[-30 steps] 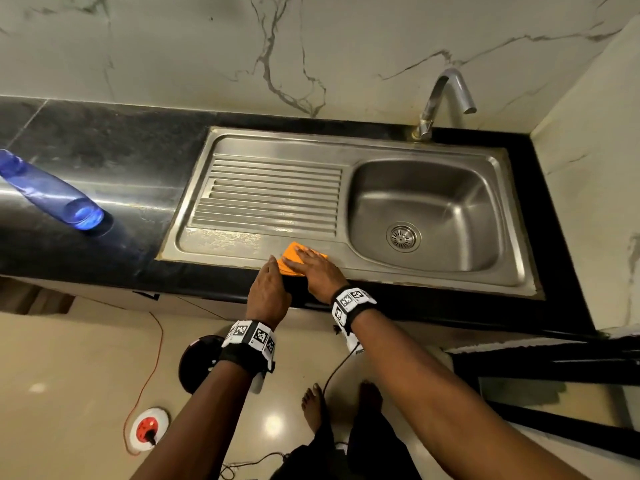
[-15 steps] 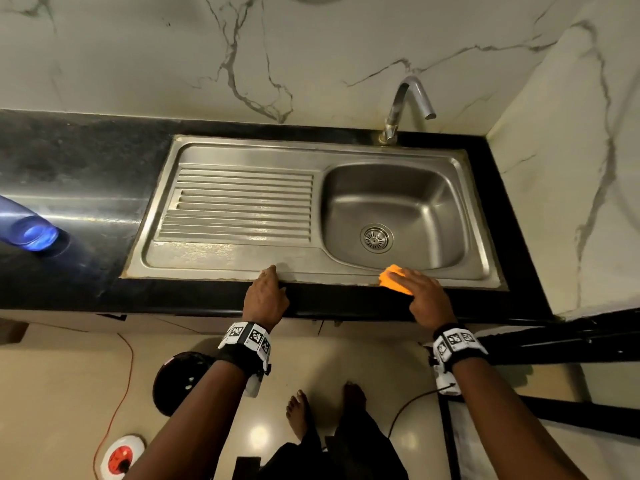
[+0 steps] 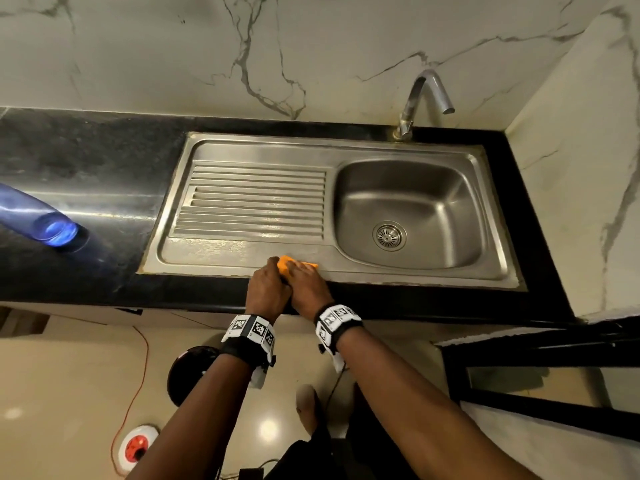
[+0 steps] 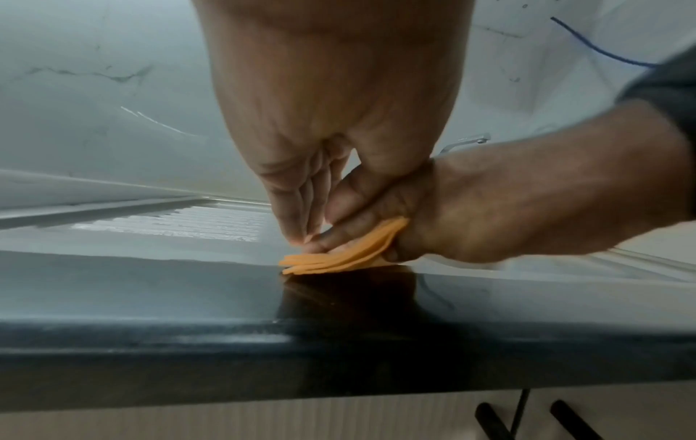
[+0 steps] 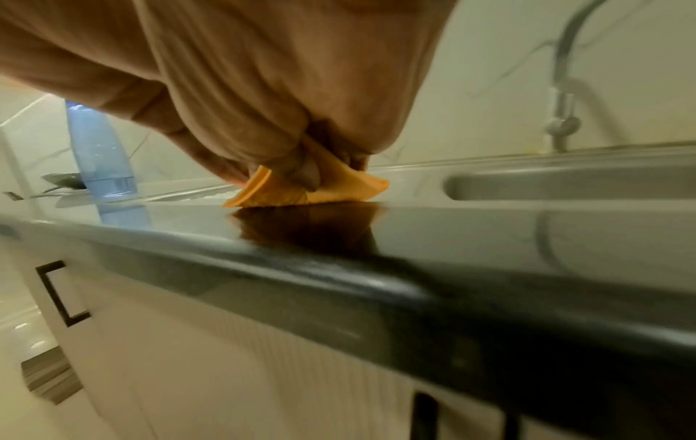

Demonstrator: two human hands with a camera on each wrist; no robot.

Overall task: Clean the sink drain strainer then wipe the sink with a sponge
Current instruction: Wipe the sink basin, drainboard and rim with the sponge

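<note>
The steel sink [image 3: 242,252] has a ribbed drainboard on the left and a basin on the right. The round drain strainer [image 3: 389,236] sits in the basin floor. A thin folded orange sponge [image 3: 286,263] lies on the sink's front rim, just left of the basin. My right hand [image 3: 305,276] pinches it, with the thumb pressed into the fold of the sponge [image 5: 301,190]. My left hand [image 3: 268,282] rests right beside it. Its straight fingers [image 4: 301,220] point down at the rim and touch the edge of the sponge [image 4: 339,257].
A curved faucet [image 3: 415,98] stands behind the basin. A blue plastic bottle [image 3: 38,220] stands on the black counter [image 3: 86,168] at the far left. Marble walls close the back and the right side. A black frame [image 3: 536,344] stands to my lower right.
My right hand slid the sponge left along the front rim, from in front of the basin back to beside my left hand. The left hand stayed on the rim.
</note>
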